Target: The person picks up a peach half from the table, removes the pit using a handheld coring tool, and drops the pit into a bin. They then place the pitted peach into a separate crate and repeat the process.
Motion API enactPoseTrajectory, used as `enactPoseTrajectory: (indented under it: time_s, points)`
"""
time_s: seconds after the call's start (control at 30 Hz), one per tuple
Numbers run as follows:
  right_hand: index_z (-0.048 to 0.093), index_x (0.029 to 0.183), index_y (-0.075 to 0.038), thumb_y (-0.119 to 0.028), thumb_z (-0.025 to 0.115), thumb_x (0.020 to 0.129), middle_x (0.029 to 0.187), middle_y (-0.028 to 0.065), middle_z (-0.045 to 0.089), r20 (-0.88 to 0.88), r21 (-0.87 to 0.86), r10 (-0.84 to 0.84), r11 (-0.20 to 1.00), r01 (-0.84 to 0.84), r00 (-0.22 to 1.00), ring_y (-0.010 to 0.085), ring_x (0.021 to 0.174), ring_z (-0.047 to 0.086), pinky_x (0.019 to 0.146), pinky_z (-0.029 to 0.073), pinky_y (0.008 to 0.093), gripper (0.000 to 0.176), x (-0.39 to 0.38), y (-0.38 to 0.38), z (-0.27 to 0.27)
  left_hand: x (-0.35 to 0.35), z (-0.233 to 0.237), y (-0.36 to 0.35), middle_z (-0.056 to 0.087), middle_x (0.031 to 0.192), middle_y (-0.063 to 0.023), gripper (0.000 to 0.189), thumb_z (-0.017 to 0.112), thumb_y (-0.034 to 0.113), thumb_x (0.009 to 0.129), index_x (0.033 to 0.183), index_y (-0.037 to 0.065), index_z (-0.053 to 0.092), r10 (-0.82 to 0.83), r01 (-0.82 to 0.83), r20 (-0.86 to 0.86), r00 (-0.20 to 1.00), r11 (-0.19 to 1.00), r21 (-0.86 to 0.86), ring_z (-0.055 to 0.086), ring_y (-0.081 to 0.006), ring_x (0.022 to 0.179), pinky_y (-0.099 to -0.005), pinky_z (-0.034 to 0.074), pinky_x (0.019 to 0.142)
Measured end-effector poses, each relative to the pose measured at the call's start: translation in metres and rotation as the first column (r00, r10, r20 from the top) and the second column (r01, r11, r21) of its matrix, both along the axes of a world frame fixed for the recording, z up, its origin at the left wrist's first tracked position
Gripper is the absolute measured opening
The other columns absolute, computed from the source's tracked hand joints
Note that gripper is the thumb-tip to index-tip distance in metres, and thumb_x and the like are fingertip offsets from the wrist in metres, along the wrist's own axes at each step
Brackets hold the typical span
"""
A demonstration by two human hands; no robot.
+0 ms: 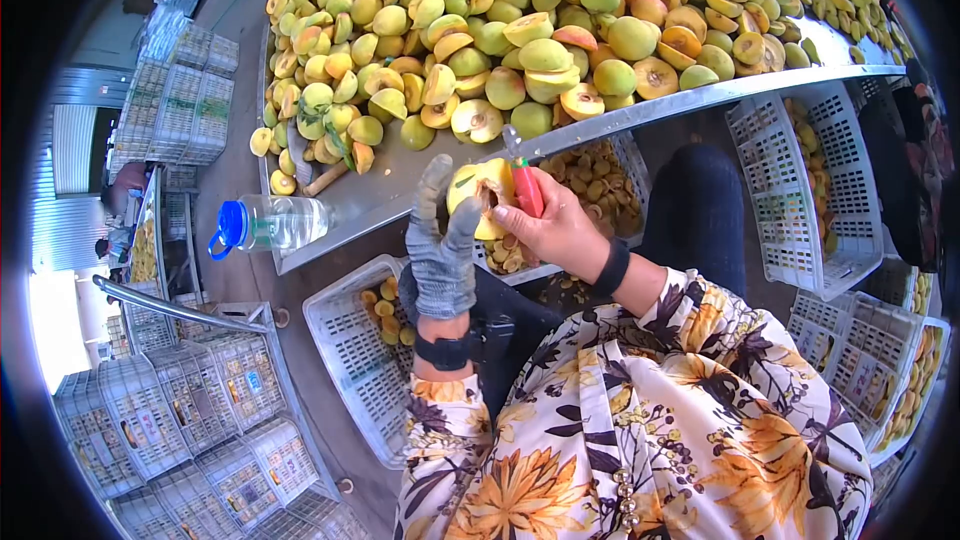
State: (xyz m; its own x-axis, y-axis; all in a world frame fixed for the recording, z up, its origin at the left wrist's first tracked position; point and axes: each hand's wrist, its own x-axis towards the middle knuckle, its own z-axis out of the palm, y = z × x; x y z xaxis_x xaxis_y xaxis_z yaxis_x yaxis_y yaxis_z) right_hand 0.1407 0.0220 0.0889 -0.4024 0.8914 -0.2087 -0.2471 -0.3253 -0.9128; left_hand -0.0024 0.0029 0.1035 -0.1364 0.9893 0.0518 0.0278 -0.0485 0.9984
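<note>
My left hand (440, 250), in a grey knitted glove, grips a yellow peach (492, 178) between its thumb and fingers, in front of the table's metal edge. The peach is cut open, with brown, torn flesh at its centre. My bare right hand (570, 235) is wrapped round a small tool with a red handle (527, 190), its metal head pointing up and away from me. The right thumb presses against the cut side of the peach. Just beyond both hands, halved and whole peaches (505, 87) lie heaped on the metal-edged table (400, 172).
A water bottle with a blue lid (270, 223) lies at the table's left corner, near a wooden-handled tool (326, 180). Below stand a crate of peach pieces (345, 340) and a crate of scraps (632, 165). More crates (805, 225) flank me; stacked crates (180, 420) fill the lower left.
</note>
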Motion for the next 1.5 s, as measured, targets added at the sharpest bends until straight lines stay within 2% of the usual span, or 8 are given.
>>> enactPoseTrajectory:
  time_s: [0.13, 0.23, 0.73, 1.0, 1.1, 1.27, 1.33, 1.5]
  points:
    - [0.039, 0.111, 0.001, -0.023, 0.063, 0.081, 0.067, 0.0103, 0.058, -0.137, -0.23, 0.065, 0.969, -0.096, 0.988, 0.0207, 0.057, 0.059, 0.053, 0.048, 0.0326, 0.045, -0.008, -0.004, 0.002, 0.012, -0.025, -0.004, 0.053, 0.111, -0.0094, 0.057, 0.048, 0.045, 0.087, 0.123, 0.002, 0.041, 0.12, -0.119, 0.378, 0.918, 0.993, -0.026, 0.053, -0.0182, 0.098, -0.0297, 0.043, 0.088]
    - [0.041, 0.105, 0.003, -0.02, 0.064, 0.077, 0.069, 0.0244, 0.057, 0.371, 0.593, -0.302, 0.805, 0.026, 0.878, 0.0409, 0.06, 0.056, 0.054, 0.045, 0.0434, 0.042, -0.01, -0.01, -0.012, 0.011, -0.039, 0.0, 0.053, 0.111, -0.0101, 0.051, 0.044, 0.043, 0.089, 0.117, 0.001, 0.046, 0.265, -0.232, 0.538, 0.8, 0.964, -0.131, 0.053, -0.0194, 0.099, -0.0311, 0.044, 0.087]
    - [0.044, 0.091, 0.002, -0.005, 0.058, 0.074, 0.059, 0.0231, 0.052, 0.58, 0.41, -0.123, 0.898, -0.159, 0.805, 0.0402, 0.058, 0.055, 0.049, 0.043, 0.0416, 0.022, 0.012, -0.035, -0.019, 0.038, -0.036, -0.004, 0.053, 0.11, -0.0089, 0.052, 0.046, 0.042, 0.089, 0.12, 0.0, 0.045, 0.274, -0.285, 0.19, 0.943, 0.958, 0.035, 0.052, -0.0171, 0.099, -0.03, 0.043, 0.087]
    - [0.046, 0.087, 0.003, -0.005, 0.055, 0.072, 0.059, 0.022, 0.053, 0.636, 0.416, 0.002, 0.841, -0.345, 0.772, 0.0361, 0.054, 0.056, 0.049, 0.043, 0.0379, 0.019, 0.017, -0.025, -0.02, -0.014, -0.06, 0.01, 0.059, 0.097, -0.015, 0.042, 0.06, 0.026, 0.082, 0.111, -0.002, 0.051, 0.076, 0.12, 0.624, 0.778, 0.956, -0.267, 0.058, -0.0253, 0.086, -0.0371, 0.049, 0.079]
    - [0.049, 0.088, 0.0, -0.005, 0.053, 0.075, 0.054, 0.0051, 0.051, 0.425, -0.159, 0.562, 0.818, -0.553, 0.71, 0.0138, 0.044, 0.052, 0.038, 0.039, 0.0268, 0.015, 0.027, -0.003, 0.01, -0.02, -0.066, 0.007, 0.058, 0.094, -0.02, 0.043, 0.056, 0.03, 0.084, 0.11, -0.003, 0.05, 0.094, 0.227, 0.746, 0.659, 0.921, -0.317, 0.059, -0.0286, 0.085, -0.0384, 0.049, 0.078]
    - [0.051, 0.089, -0.004, -0.005, 0.053, 0.077, 0.058, -0.0004, 0.048, -0.37, -0.099, 0.775, 0.515, -0.851, 0.512, 0.0072, 0.041, 0.044, 0.033, 0.035, 0.0219, 0.013, 0.024, -0.01, 0.007, -0.004, -0.054, 0.006, 0.06, 0.091, -0.0193, 0.041, 0.053, 0.038, 0.085, 0.112, 0.006, 0.05, 0.041, 0.376, 0.854, 0.518, 0.886, -0.27, 0.062, -0.0284, 0.074, -0.0318, 0.053, 0.051]
    - [0.052, 0.09, -0.005, -0.01, 0.056, 0.079, 0.058, -0.0006, 0.049, 0.013, -0.101, 0.854, 0.519, -0.849, 0.52, 0.0068, 0.042, 0.046, 0.035, 0.037, 0.0224, 0.013, 0.008, -0.03, 0.035, 0.015, -0.049, 0.009, 0.06, 0.092, -0.0147, 0.044, 0.052, 0.045, 0.084, 0.112, 0.011, 0.049, 0.203, 0.147, 0.7, 0.685, 0.902, -0.406, 0.062, -0.0236, 0.068, -0.0286, 0.05, 0.041]
    - [0.053, 0.084, -0.005, -0.014, 0.063, 0.076, 0.06, 0.0019, 0.054, 0.239, 0.414, 0.203, 0.863, -0.289, 0.95, 0.0117, 0.052, 0.052, 0.051, 0.045, 0.0266, 0.017, 0.033, -0.021, 0.018, -0.011, -0.051, 0.011, 0.06, 0.095, -0.0128, 0.06, 0.044, 0.057, 0.083, 0.108, 0.003, 0.053, 0.214, 0.101, 0.635, 0.742, 0.901, -0.422, 0.061, -0.0246, 0.082, -0.0352, 0.052, 0.073]
